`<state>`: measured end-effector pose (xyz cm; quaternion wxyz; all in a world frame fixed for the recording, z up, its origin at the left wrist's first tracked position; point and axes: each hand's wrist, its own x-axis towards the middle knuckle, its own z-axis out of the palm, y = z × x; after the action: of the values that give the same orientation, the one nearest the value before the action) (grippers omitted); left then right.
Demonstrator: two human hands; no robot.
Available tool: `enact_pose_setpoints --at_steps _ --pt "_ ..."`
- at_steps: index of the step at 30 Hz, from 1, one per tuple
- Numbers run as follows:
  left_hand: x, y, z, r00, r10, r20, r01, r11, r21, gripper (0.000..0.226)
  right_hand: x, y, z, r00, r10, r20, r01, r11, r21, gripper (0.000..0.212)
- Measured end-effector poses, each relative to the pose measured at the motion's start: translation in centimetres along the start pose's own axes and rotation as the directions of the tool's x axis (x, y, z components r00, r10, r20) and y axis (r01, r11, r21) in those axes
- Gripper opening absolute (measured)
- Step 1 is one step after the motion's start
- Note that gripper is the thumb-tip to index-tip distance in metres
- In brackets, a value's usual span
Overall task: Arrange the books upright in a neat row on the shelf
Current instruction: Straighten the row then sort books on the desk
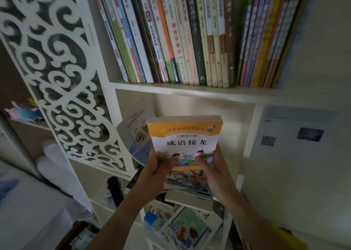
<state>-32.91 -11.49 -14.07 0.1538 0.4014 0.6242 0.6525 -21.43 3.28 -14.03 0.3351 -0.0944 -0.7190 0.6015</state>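
Both hands grasp a small stack of books in front of the middle shelf opening. The left hand (157, 170) curls round the stack's lower left edge, thumb pressed on the front cover. The right hand (214, 170) curls round the lower right edge, thumb also on the cover. The front book (185, 139) has an orange and white cover with 4 large dark characters, and it faces the camera, tilted slightly. Behind and below it, a second book (187, 179) with a painted cover shows between the wrists.

Just left of the stack, a pale book (135, 128) leans slanted inside the middle compartment (209, 105). Below the hands, more picture books (182, 225) lie loose and overlapping in the lower compartment.

Above, the top shelf (190, 89) carries a long row of books (180, 33) standing upright, spines out, slightly fanned. A white carved panel (62, 74) forms the bookcase's left side. On the wall to the right hangs a sheet (296, 133) with a QR code.
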Motion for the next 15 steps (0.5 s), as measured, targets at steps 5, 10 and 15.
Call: enact_pose_setpoints --at_steps 5,10,15 --pt "0.3 6.2 1.0 0.989 0.145 -0.012 -0.144 0.988 0.06 0.034 -1.9 -7.0 -1.4 0.957 -0.279 -0.082 0.276 0.96 -0.046 0.069" --pt "1.8 14.1 5.6 0.929 0.364 0.069 -0.369 0.925 0.093 0.049 -1.2 -14.2 -6.2 0.845 -0.482 -0.231 0.447 0.874 -0.19 0.033" --pt "4.9 20.0 12.5 0.827 0.554 0.09 -0.555 0.783 0.28 0.033 1.2 -20.5 -13.1 0.786 -0.463 -0.41 0.391 0.885 -0.251 0.038"
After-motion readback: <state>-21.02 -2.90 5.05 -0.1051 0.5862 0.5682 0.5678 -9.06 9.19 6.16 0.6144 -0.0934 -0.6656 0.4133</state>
